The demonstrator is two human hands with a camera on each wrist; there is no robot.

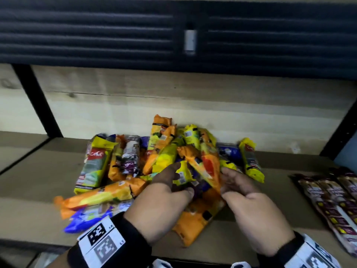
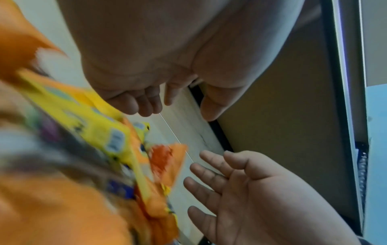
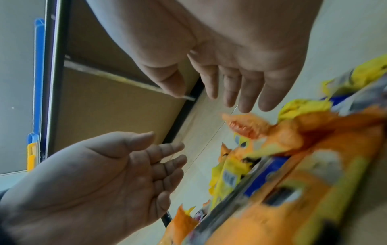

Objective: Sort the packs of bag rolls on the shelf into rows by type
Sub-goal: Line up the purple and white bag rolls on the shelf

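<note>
A loose pile of bag-roll packs (image 1: pixel 173 151) lies mid-shelf, mixing orange, yellow, blue and purple wrappers. A large orange pack (image 1: pixel 197 219) sits at its front, and a yellow pack (image 1: pixel 94 165) at its left. Over the pile's front my left hand (image 1: pixel 170 188) hovers beside a small yellow pack (image 1: pixel 183 175). My right hand (image 1: pixel 237 186) is close to a slanted orange pack (image 1: pixel 206 169). The wrist views show both palms bare: left hand (image 2: pixel 150 99) with loosely bent fingers, right hand (image 3: pixel 236 82) with straight ones. Neither holds a pack.
A row of dark maroon packs (image 1: pixel 332 206) lies side by side at the shelf's right. An orange pack (image 1: pixel 100 196) and a blue pack (image 1: pixel 87 217) stick out front left. Black posts (image 1: pixel 36 99) (image 1: pixel 340 132) frame the bay. Bare shelf board (image 1: pixel 38 180) lies to the left.
</note>
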